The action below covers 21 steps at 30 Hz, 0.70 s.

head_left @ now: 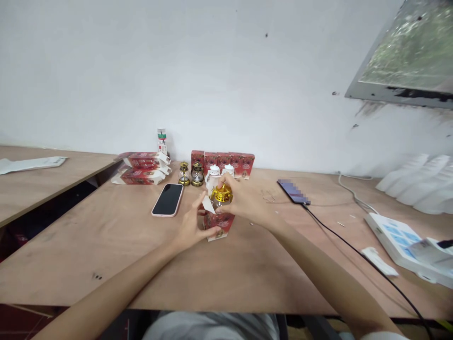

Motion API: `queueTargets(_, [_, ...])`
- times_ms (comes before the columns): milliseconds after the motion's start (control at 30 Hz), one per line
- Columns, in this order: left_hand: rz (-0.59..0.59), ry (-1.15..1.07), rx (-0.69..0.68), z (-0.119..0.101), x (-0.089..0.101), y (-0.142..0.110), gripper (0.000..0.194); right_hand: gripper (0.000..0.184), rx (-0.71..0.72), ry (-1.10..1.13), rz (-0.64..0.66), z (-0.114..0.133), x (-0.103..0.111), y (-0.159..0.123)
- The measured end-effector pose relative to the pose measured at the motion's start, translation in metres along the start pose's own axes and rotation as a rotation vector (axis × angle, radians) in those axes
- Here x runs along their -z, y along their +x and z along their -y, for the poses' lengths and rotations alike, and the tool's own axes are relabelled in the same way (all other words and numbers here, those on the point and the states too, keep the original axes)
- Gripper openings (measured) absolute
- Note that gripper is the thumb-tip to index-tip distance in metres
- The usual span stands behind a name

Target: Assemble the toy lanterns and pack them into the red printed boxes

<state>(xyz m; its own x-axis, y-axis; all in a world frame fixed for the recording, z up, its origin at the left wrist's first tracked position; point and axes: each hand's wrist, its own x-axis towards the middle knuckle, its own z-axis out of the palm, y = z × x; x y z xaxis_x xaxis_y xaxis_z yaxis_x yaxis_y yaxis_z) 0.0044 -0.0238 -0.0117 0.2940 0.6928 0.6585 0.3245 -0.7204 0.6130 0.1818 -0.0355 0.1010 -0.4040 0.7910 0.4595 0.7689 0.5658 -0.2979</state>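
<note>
My left hand (194, 225) grips a small red printed box (220, 225) whose white top flap stands up. In my right hand (236, 194) is a small lantern with a gold top (222, 192); its lower part is at the box's mouth, and how deep it sits is hidden. Just beyond my hands stand two white lanterns (213, 175), partly covered by my right hand. To their left are two dark bronze lanterns (184, 174) with clear sides.
Several red boxes (241, 165) line the wall. Flattened red cartons (143, 175) lie at the left by a small bottle (162, 140). A pink-edged phone (168, 200) lies left; another phone (293, 191) trails a black cable (339, 237). A white power strip (401, 241) sits right.
</note>
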Motion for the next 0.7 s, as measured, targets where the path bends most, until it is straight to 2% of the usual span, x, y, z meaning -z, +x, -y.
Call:
queueTargets(133, [0.039,-0.039,-0.012,0.004,-0.001,0.000,0.106,0.025,0.024,-0.070,0.149,0.000,0.002,0.005])
queueTargets(267, [0.081,0.049,-0.067,0.000,0.002,0.001,0.085,0.011,0.058,0.106,0.277,-0.006,0.004,0.005])
queueTargets(333, [0.096,0.101,-0.082,-0.005,0.004,0.001,0.076,0.006,0.087,0.253,0.293,-0.011,0.009,0.003])
queueTargets(400, [0.105,0.125,-0.085,-0.009,0.006,0.002,0.073,0.017,0.100,0.421,0.247,-0.017,0.014,0.001])
queueTargets(467, [0.108,0.116,-0.096,-0.011,0.007,0.003,0.070,0.022,0.069,0.611,0.150,-0.024,0.016,-0.001])
queueTargets(567, [0.116,0.087,-0.110,-0.012,0.008,0.005,0.067,0.010,0.009,0.840,0.045,-0.036,0.006,-0.001])
queueTargets(600, [0.122,0.076,-0.106,-0.011,0.008,0.005,0.066,0.014,0.000,0.884,0.011,-0.039,0.000,-0.001])
queueTargets(700, [0.148,0.041,-0.090,-0.011,0.010,0.007,0.061,0.049,-0.004,0.929,-0.093,-0.045,-0.022,0.000])
